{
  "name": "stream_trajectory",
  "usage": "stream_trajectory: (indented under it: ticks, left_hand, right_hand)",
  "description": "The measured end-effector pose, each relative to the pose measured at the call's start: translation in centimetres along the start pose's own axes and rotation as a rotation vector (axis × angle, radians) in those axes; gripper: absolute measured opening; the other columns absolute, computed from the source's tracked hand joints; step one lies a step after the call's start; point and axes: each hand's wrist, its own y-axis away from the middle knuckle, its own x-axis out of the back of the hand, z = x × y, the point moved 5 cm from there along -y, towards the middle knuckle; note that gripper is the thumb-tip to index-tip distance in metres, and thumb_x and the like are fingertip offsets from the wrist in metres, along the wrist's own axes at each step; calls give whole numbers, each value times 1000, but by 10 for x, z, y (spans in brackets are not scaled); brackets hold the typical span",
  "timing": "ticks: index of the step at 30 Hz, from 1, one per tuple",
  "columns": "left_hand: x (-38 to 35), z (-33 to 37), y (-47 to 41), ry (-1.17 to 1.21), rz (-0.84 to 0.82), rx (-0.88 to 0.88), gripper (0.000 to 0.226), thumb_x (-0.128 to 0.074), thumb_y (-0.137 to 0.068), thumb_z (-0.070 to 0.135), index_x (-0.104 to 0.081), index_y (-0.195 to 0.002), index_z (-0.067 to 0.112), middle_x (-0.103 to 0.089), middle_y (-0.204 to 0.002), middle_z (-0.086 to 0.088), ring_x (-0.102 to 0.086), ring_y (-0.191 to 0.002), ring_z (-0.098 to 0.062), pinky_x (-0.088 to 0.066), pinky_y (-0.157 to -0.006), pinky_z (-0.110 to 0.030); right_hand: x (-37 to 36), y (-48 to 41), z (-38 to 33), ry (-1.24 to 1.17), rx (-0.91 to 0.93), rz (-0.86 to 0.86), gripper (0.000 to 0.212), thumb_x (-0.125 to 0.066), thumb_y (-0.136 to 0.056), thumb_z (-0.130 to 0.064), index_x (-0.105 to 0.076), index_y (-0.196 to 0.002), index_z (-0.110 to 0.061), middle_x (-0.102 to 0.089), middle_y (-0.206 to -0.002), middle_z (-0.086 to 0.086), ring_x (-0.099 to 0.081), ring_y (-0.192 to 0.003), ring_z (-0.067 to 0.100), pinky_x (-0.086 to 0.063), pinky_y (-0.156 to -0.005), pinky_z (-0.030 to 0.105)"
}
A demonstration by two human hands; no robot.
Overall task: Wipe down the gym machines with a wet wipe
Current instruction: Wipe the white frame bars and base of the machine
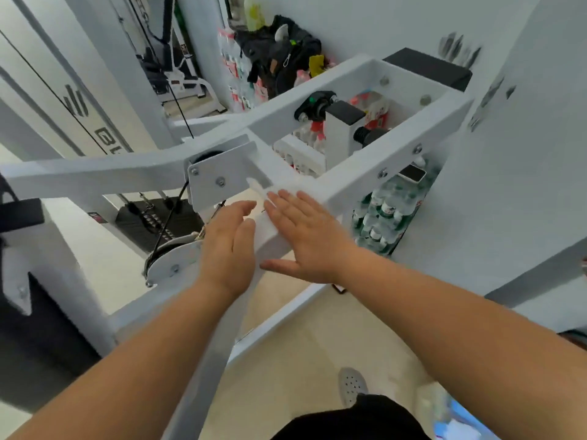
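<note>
Forearms reach far; right hand [309, 236] flat, fingers spread, pressing wipe [262, 190] onto beam [347, 182]; left hand [227, 249] fingers straight, holding nothing, just left of beam, contact unclear

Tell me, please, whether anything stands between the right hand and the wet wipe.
Nothing visible does: the right hand lays straight fingers on the wet wipe on the machine's white beam; the left hand is beside it.

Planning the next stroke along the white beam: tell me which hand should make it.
Right, probably. The right hand lies flat on top of the white beam with its fingertips on the wet wipe, so it can push on. The left hand rests open against the beam's side, holding nothing.
</note>
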Motion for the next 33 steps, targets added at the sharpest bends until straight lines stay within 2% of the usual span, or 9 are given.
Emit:
stream_trajectory:
  ticks: [3,6,9,14,19,24,27,29,33]
  left_hand:
    - [-2,6,-1,-44,-49,-38,69,-26,-86,47,-64,-127,7,-63,-125,-9,-53,-119,-22,-38,-106,-35]
    - [-1,6,-2,-45,-52,-53,69,-24,-86,46,-65,-125,7,-64,-123,-7,-51,-115,-18,-33,-99,-23]
    - [1,3,-2,-7,-45,-12,63,-28,-88,42,-64,-127,9,-64,-123,-5,-52,-116,-17,-36,-102,-29]
    - [1,1,-6,69,-42,68,64,-28,-87,43,-62,-131,12,-62,-125,-3,-53,-120,-19,-39,-107,-38]
    - [-3,1,-9,4,-118,98,59,-28,-90,46,-57,-134,21,-60,-126,3,-51,-119,-14,-39,-104,-38]
    - [-6,-16,-9,100,-219,257,64,-30,-87,61,-44,-146,42,-52,-141,16,-44,-132,2,-33,-114,-33]
    - [-5,-12,-19,209,-199,396,37,-39,-100,42,-51,-135,44,-56,-132,21,-48,-115,21,-36,-100,-12]
    - [-1,-8,-28,197,-137,452,29,-44,-104,26,-58,-121,45,-59,-122,28,-53,-108,19,-39,-93,-12]
    - [17,9,-55,-17,97,420,26,-53,-103,27,-60,-125,39,-62,-118,23,-56,-107,6,-43,-90,-21]
  right_hand:
    - [21,-30,27,27,-105,-182,121,3,-75,-93,1,-165,-12,8,-173,7,8,-159,19,2,-129,39]
    - [24,-55,41,10,-199,-272,120,-10,-77,-94,6,-164,-13,15,-172,6,12,-158,20,1,-130,40]
    - [22,-64,28,21,-207,-285,125,-8,-72,-96,6,-164,-11,16,-171,8,14,-158,21,1,-129,42]
    - [23,-49,22,68,15,-316,114,-11,-80,-91,7,-164,-15,14,-172,3,15,-158,15,2,-129,40]
    - [30,-87,58,-57,-154,-350,117,-26,-82,-93,13,-163,-18,23,-170,1,11,-159,20,-4,-130,46]
    - [32,-83,64,-52,117,-455,122,-14,-74,-97,15,-163,-19,27,-168,-1,28,-154,15,6,-129,44]
    - [40,-74,65,4,354,-495,116,-12,-77,-92,11,-163,-18,27,-167,-2,28,-153,12,13,-127,35]
    - [45,-80,72,-37,415,-534,108,-15,-82,-86,7,-164,-19,23,-169,-5,23,-154,8,14,-125,30]
    - [63,-123,100,-324,344,-466,97,-22,-87,-78,-1,-165,-24,14,-170,-13,10,-155,-1,1,-127,27]
